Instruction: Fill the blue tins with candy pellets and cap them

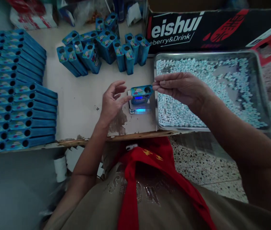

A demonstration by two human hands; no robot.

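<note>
A blue printed box (141, 92) with a round hole in its top stands on a small scale (135, 110) with a lit display. My left hand (112, 100) is at the box's left side, fingers curved and apart, with the thumb tip at its edge. On the other side, my right hand (180, 86) reaches over the tray's left rim, its fingertips pressed together close to the hole. Whatever they may pinch is too small to make out. Below my right hand, a metal tray (212, 55) holds many small pale blue-white pellets (176, 110).
Stacked rows of blue boxes (17, 102) fill the table's left side. More loose boxes (106, 44) stand at the back. A black printed carton (209, 30) is behind the tray. The table's front edge (121, 136) is chipped.
</note>
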